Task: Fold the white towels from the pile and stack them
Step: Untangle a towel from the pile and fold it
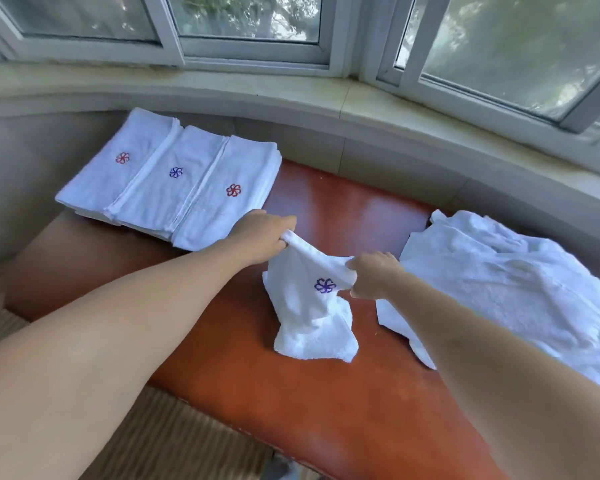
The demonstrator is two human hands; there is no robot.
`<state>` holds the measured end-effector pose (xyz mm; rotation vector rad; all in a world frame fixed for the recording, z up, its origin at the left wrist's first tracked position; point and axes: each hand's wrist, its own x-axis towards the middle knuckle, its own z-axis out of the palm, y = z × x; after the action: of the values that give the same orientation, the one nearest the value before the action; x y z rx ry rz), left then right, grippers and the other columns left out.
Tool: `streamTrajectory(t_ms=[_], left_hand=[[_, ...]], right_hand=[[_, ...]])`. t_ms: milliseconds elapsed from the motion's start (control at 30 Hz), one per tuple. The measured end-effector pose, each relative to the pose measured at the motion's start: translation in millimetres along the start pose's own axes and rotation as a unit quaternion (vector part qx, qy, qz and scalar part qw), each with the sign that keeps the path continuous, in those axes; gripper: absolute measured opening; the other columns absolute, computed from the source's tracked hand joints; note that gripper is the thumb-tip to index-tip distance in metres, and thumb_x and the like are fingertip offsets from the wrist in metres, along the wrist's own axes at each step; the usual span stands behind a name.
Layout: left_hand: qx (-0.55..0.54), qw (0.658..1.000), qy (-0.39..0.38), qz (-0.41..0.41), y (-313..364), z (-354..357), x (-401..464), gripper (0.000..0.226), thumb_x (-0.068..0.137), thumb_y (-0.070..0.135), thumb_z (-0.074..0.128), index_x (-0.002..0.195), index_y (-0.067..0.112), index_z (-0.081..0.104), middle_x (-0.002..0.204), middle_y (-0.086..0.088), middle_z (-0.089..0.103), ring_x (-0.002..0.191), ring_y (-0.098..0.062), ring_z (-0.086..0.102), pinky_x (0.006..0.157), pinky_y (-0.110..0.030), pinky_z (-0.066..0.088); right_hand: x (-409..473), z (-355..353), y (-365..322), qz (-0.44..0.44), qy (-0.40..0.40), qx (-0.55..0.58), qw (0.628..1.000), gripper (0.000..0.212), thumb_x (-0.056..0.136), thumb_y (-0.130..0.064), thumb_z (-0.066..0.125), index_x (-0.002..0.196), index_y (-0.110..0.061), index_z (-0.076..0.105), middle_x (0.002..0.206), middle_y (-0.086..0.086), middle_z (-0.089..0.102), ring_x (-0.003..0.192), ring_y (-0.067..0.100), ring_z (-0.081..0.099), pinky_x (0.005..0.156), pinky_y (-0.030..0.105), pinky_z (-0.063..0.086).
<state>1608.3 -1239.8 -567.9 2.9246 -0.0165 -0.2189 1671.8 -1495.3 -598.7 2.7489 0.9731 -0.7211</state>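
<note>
Head view: we've got the reddish desk (326, 393) with the loose pile (506, 289) on our right and folded towels (174, 178) stacked far left. Between them hangs one towel (312, 317), top edge pinched at both corners, left hand (260, 237) and right hand (371, 275). That edge runs left-right, the towel droops toward us, bottom crumpled on the desk.
</note>
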Motion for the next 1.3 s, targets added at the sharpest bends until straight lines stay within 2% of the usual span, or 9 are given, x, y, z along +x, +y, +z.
streamTrajectory(t_ms=[233, 467, 600, 733, 900, 1033, 1133, 1200, 1300], left_hand=[[-0.03, 0.993, 0.085, -0.081, 38.9, -94.1, -73.3, 0.009, 0.096, 0.024, 0.047, 0.089, 0.027, 0.042, 0.074, 0.005, 0.052, 0.073, -0.026, 0.052, 0.056, -0.033, 0.032], [-0.056, 0.988, 0.085, -0.116, 67.2, -160.5, -125.3, 0.017, 0.093, 0.028, 0.054, 0.081, 0.025, 0.043, 0.077, 0.005, 0.054, 0.068, -0.022, 0.049, 0.061, -0.033, 0.035], [-0.063, 0.985, -0.078, -0.141, 79.1, -174.5, -149.4, 0.021, 0.089, 0.033, 0.07, 0.084, 0.021, 0.054, 0.086, 0.003, 0.056, 0.077, -0.021, 0.051, 0.062, -0.029, 0.037], [-0.209, 0.888, -0.328, -0.245, 83.6, -190.8, -172.9, 0.029, 0.089, 0.026, 0.077, 0.116, 0.019, 0.068, 0.109, -0.001, 0.076, 0.094, -0.019, 0.075, 0.07, -0.029, 0.058], [-0.193, 0.846, -0.403, -0.289, 91.3, -200.2, -176.0, 0.041, 0.083, 0.021, 0.084, 0.122, 0.018, 0.072, 0.117, -0.003, 0.076, 0.106, -0.021, 0.073, 0.098, -0.037, 0.055], [-0.202, 0.871, -0.34, -0.291, 93.9, -196.4, -160.2, 0.03, 0.086, 0.013, 0.08, 0.115, 0.017, 0.072, 0.11, -0.002, 0.076, 0.099, -0.023, 0.074, 0.091, -0.036, 0.057], [-0.132, 0.945, -0.16, -0.254, 98.0, -200.8, -139.1, 0.009, 0.093, 0.018, 0.069, 0.088, 0.016, 0.062, 0.098, -0.002, 0.067, 0.082, -0.023, 0.062, 0.061, -0.024, 0.046], [-0.075, 0.972, 0.054, -0.214, 93.5, -206.8, -120.2, 0.011, 0.094, 0.021, 0.062, 0.085, 0.016, 0.058, 0.102, -0.009, 0.067, 0.085, -0.029, 0.06, 0.057, -0.026, 0.038], [-0.108, 0.935, 0.264, -0.208, 84.5, -224.9, -96.6, 0.012, 0.093, 0.018, 0.055, 0.081, 0.018, 0.055, 0.099, -0.014, 0.067, 0.093, -0.037, 0.064, 0.063, -0.034, 0.041]], right_hand=[[-85.5, -62.1, 10.6, 0.014, 0.042, 0.04, 0.998, 0.019, 0.087, -0.014, 0.057, 0.105, -0.018, 0.063, 0.104, 0.002, 0.062, 0.109, 0.031, 0.062, 0.079, 0.032, 0.049], [-161.9, -103.6, 29.2, 0.071, 0.068, 0.053, 0.994, 0.041, 0.09, -0.036, 0.069, 0.125, -0.017, 0.059, 0.122, 0.004, 0.063, 0.11, 0.028, 0.06, 0.08, 0.031, 0.043], [-201.1, -120.5, 35.1, 0.096, -0.02, 0.084, 0.992, 0.038, 0.08, -0.051, 0.079, 0.098, -0.021, 0.065, 0.102, 0.001, 0.067, 0.083, 0.021, 0.062, 0.067, 0.03, 0.048], [-229.4, -137.2, 44.9, 0.16, -0.28, 0.238, 0.916, 0.049, 0.081, -0.03, 0.085, 0.124, -0.012, 0.068, 0.124, 0.009, 0.07, 0.117, 0.033, 0.066, 0.104, 0.045, 0.052], [-248.0, -152.1, 45.6, 0.143, -0.408, 0.254, 0.865, 0.051, 0.093, 0.001, 0.063, 0.142, -0.012, 0.059, 0.139, 0.011, 0.064, 0.13, 0.034, 0.058, 0.114, 0.045, 0.043], [-229.6, -149.1, 45.5, 0.198, -0.245, 0.142, 0.939, 0.051, 0.095, -0.01, 0.068, 0.143, -0.001, 0.054, 0.143, 0.016, 0.056, 0.127, 0.034, 0.058, 0.109, 0.042, 0.047], [-217.0, -165.5, 44.1, 0.171, -0.068, 0.095, 0.978, 0.019, 0.102, -0.009, 0.051, 0.103, 0.003, 0.065, 0.088, 0.014, 0.068, 0.081, 0.029, 0.065, 0.06, 0.027, 0.052], [-206.3, -185.4, 51.1, 0.179, 0.123, 0.162, 0.963, 0.02, 0.098, -0.001, 0.045, 0.088, -0.007, 0.062, 0.069, 0.007, 0.065, 0.062, 0.026, 0.065, 0.05, 0.029, 0.053], [-196.4, -220.0, 58.3, 0.158, 0.325, 0.286, 0.888, 0.035, 0.093, 0.003, 0.04, 0.11, -0.014, 0.067, 0.095, 0.013, 0.072, 0.08, 0.03, 0.074, 0.069, 0.041, 0.062]])
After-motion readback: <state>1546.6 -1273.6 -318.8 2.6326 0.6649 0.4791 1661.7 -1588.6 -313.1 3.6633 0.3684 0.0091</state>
